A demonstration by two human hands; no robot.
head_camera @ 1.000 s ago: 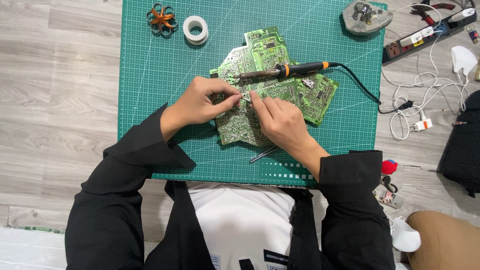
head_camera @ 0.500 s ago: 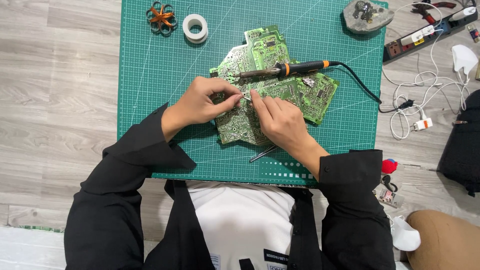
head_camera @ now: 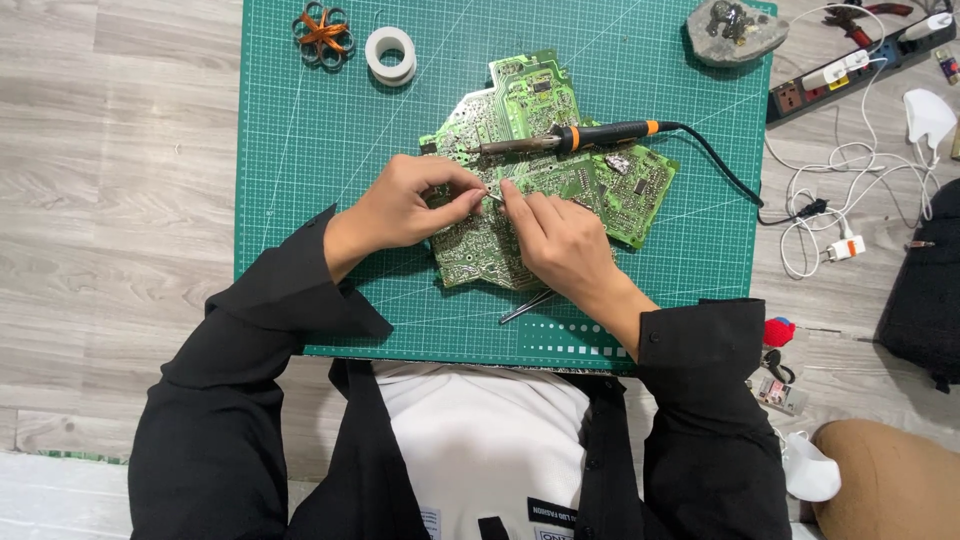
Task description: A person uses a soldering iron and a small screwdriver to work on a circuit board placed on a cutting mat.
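Several green circuit boards (head_camera: 530, 110) lie overlapped on a green cutting mat (head_camera: 300, 200). My left hand (head_camera: 405, 205) and my right hand (head_camera: 555, 235) meet over the lower board (head_camera: 470, 255), fingertips pinched together on a small thin metal piece (head_camera: 493, 197). What exactly the piece is cannot be made out. A soldering iron (head_camera: 580, 137) with a black and orange handle rests across the boards just beyond my hands, its tip pointing left. Metal tweezers (head_camera: 525, 307) lie on the mat under my right wrist.
A white tape roll (head_camera: 390, 53) and an orange coiled object (head_camera: 322, 33) sit at the mat's far left. A grey lump-shaped holder (head_camera: 735, 28) sits at the far right corner. A power strip (head_camera: 860, 55) and white cables (head_camera: 830, 200) lie on the wooden floor to the right.
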